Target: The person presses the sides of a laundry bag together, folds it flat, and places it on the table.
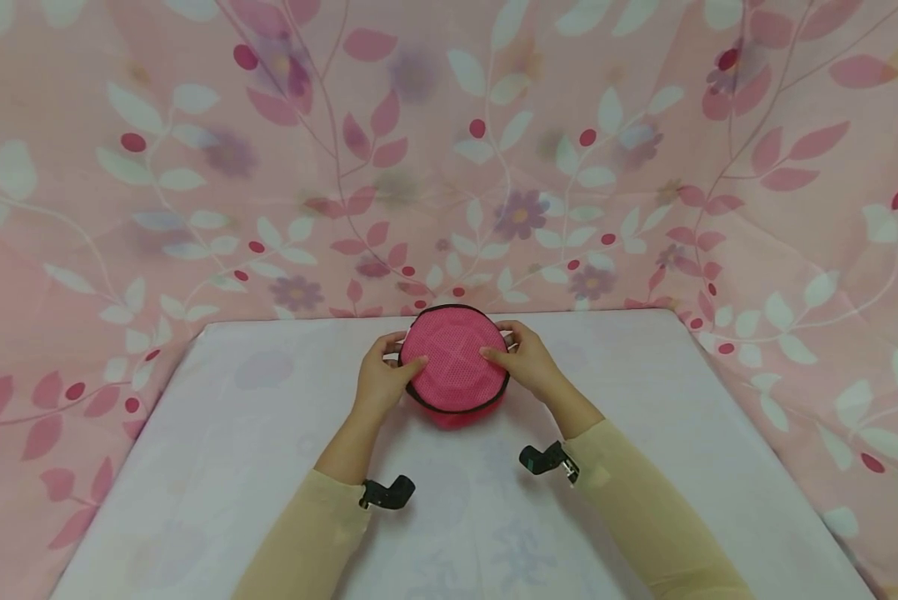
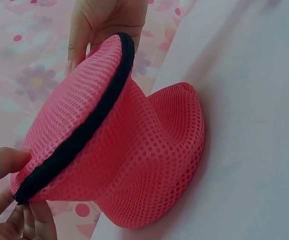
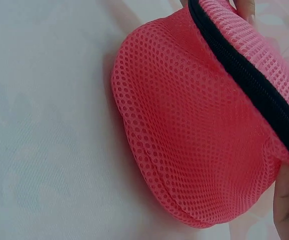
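A pink mesh laundry bag [image 1: 455, 358] with a round top and a black zipper rim [image 2: 79, 135] stands near the far edge of the table. My left hand [image 1: 384, 375] grips its left rim, thumb on the mesh top and fingers below the zipper. On the opposite side my right hand [image 1: 526, 358] pinches the rim the same way, thumb over the top. The soft mesh side [image 3: 194, 125] bulges and folds beneath the zipper, its bottom against the white tablecloth in both wrist views. The zipper runs closed along the part seen in the right wrist view.
White cloth covers the table [image 1: 269, 450]. Behind and beside it hangs a pink curtain [image 1: 434, 167] printed with leaves and flowers. A small black camera [image 1: 391, 492] is strapped at the left wrist, another black camera [image 1: 545, 460] at the right.
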Motion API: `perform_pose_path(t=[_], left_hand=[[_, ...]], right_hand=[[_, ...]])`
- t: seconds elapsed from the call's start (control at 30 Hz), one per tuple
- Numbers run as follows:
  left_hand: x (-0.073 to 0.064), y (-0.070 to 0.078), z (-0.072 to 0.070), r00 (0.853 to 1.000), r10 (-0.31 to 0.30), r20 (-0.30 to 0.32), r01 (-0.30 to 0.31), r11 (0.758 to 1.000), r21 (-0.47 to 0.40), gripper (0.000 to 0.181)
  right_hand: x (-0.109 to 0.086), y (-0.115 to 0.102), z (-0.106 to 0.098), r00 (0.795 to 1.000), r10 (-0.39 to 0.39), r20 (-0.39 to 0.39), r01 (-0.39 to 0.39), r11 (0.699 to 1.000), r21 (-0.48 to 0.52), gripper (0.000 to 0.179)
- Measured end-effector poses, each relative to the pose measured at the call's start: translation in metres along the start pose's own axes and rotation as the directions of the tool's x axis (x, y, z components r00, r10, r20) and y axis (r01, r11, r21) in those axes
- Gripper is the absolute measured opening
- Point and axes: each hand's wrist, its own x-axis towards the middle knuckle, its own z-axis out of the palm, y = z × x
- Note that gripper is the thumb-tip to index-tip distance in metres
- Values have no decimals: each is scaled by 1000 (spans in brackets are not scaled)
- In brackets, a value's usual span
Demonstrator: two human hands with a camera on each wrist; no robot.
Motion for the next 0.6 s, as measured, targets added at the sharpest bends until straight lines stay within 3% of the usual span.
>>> perform_pose_path(t=[0.3, 0.6], left_hand=[[0, 0, -2, 999, 32, 26, -33, 999, 39, 61], [3, -2, -1, 998, 15, 53, -17, 999, 42, 61]], right_hand=[[-2, 1, -7, 999, 15, 30, -17, 998, 61, 54], [0, 4, -6, 999, 7, 45, -10, 998, 69, 56]])
